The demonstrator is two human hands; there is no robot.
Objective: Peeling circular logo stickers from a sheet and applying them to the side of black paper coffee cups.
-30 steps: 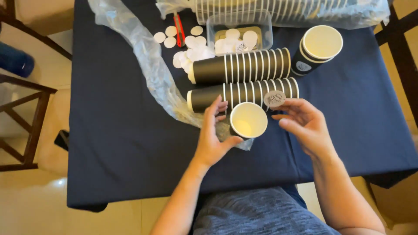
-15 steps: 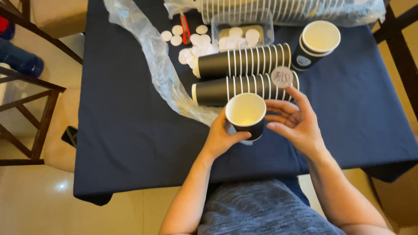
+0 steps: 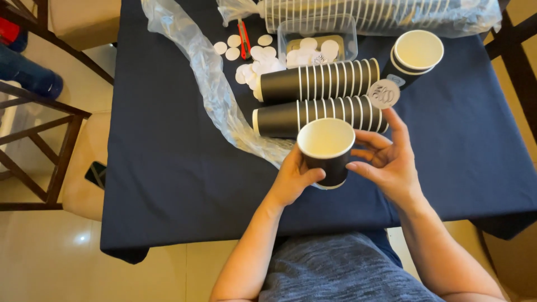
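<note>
My left hand (image 3: 295, 178) grips a black paper cup (image 3: 327, 151) with a white inside, held upright above the table's near edge. My right hand (image 3: 390, 162) is beside the cup, fingers spread and touching its right side. A round grey sticker (image 3: 384, 93) sits on the tip of its raised index finger. Two long stacks of black cups (image 3: 318, 80) lie on their sides just beyond the hands.
A dark blue tablecloth (image 3: 168, 168) covers the table. Crumpled clear plastic sleeve (image 3: 207, 72) trails left. White round stickers (image 3: 249, 61), a clear box (image 3: 316, 42), a red cutter (image 3: 244, 33), a short upright cup stack (image 3: 417, 53) and a bagged cup stack (image 3: 380, 14) lie behind. Wooden chairs (image 3: 33, 140) stand left.
The cup has been turned more upright and lifted slightly. My right hand has raised its index finger with the sticker, moving it up and away from the cup's rim.
</note>
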